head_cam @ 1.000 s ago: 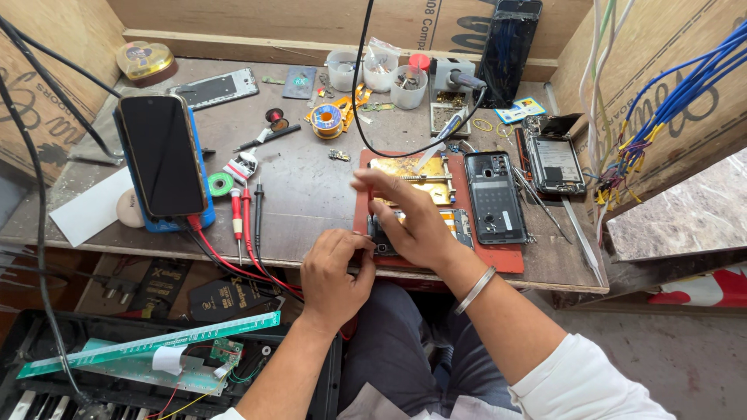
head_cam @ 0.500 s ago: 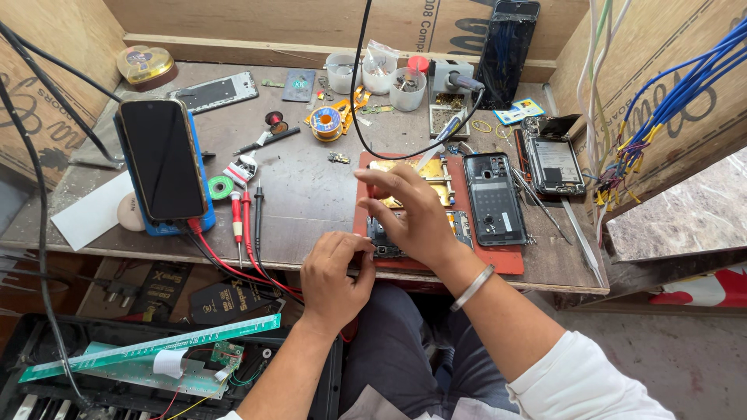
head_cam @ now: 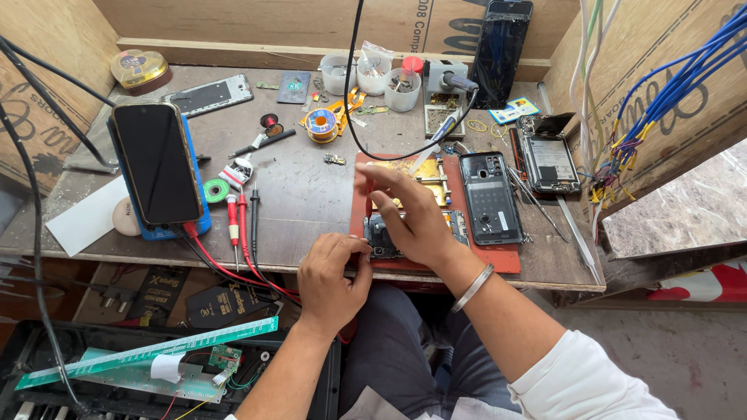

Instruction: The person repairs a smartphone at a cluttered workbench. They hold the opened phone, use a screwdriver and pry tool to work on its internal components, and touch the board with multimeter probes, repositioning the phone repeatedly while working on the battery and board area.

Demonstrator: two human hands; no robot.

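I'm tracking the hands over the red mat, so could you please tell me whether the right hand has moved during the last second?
Yes. The right hand has lifted its fingers away from the opened phone, up the red mat toward the gold plate.

Black phone on blue stand, solder spool, 3 plastic cups.

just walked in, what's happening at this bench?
A person is working on an opened phone lying on a red mat at the bench's front edge. The right hand rests over the phone, thumb and forefinger pinched as if holding something small; what it is can't be made out. The left hand sits beside it at the mat's edge, fingers curled. A second opened phone lies further right on the mat, untouched.
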